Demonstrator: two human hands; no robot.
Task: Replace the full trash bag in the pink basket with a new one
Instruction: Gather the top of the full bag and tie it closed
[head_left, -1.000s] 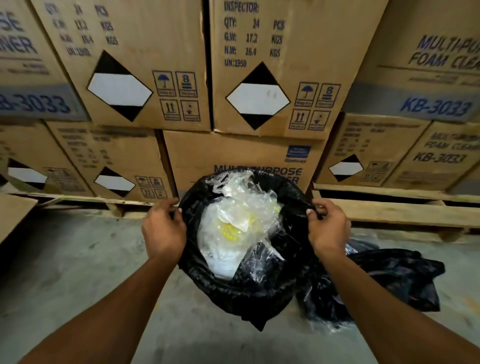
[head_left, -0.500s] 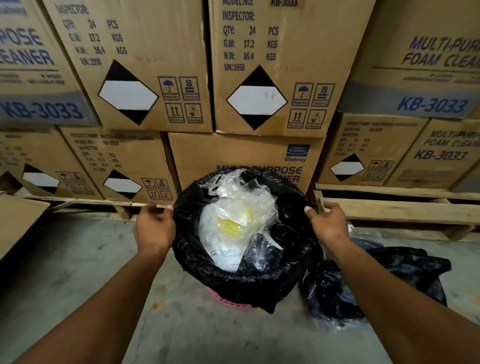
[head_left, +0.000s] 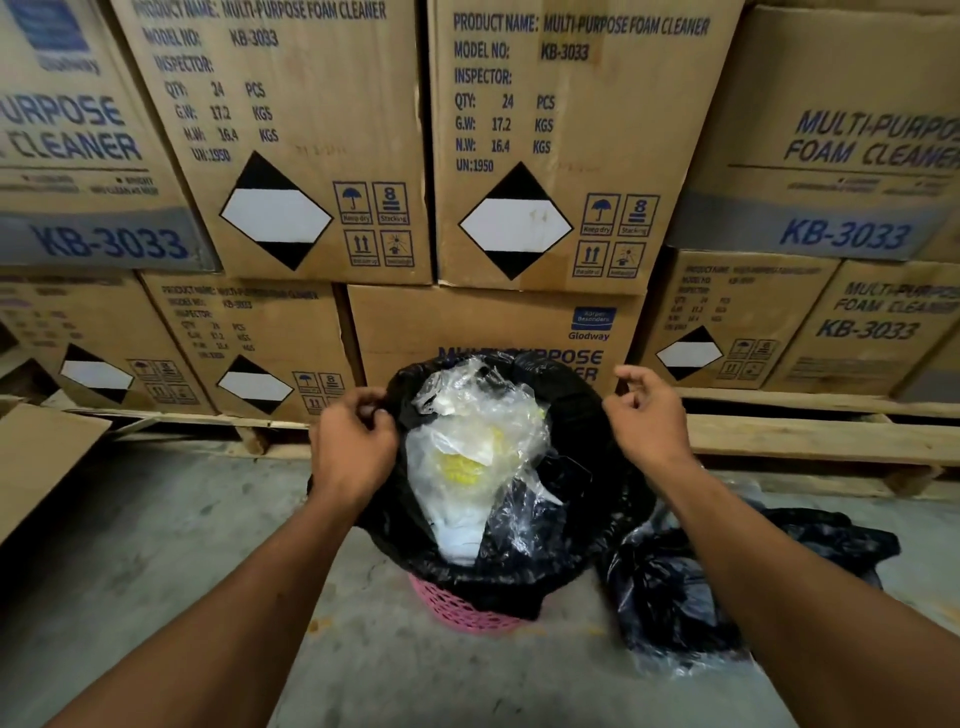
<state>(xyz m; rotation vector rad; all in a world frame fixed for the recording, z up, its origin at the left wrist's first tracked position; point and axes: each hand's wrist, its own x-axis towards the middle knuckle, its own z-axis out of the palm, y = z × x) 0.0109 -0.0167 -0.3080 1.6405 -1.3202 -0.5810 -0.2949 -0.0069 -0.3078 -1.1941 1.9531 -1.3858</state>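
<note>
Head view: a pink basket (head_left: 457, 608) stands on the concrete floor (head_left: 130, 571) at centre. It holds the full trash bag (head_left: 571, 467), black and stuffed with crumpled clear plastic (head_left: 478, 447). At the bag's 9 o'clock, the left grip (head_left: 353, 447) pinches its rim. At 2 o'clock, the right grip (head_left: 649, 415) curls beside the rim; whether it holds anything cannot be told. A loose black bag (head_left: 675, 597) lies at the basket's 4 o'clock. Stacked cardboard boxes (head_left: 545, 156) rise at 12 o'clock.

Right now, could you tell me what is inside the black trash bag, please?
The black trash bag holds crumpled clear plastic film over something yellow; anything deeper is covered.
</note>
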